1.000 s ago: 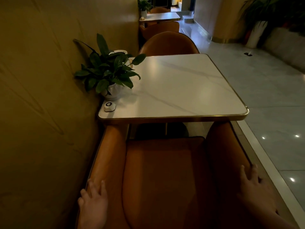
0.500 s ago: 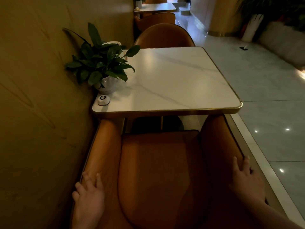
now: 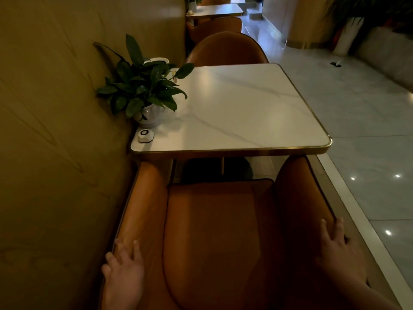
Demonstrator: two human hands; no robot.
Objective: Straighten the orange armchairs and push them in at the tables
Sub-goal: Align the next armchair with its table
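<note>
The near armchair (image 3: 212, 220) points squarely at the table's (image 3: 245, 108) near edge, opposite the far armchair (image 3: 225, 49), with the left hand (image 3: 125, 271) and right hand (image 3: 337, 249) spread-fingered on its two arms.

A: Was it bright?
B: No, dim and warm-toned. The white marble-look bench with a brass rim (image 3: 245, 108) caught a soft sheen, and small hard glints dotted the glossy pale tiled floor (image 3: 368, 193).
A: Sharp?
B: Soft, murky in the darks. The orange leather armchair (image 3: 212, 231) sank into shadow toward the bottom, and the wide lens bowed lines at the edges.
</note>
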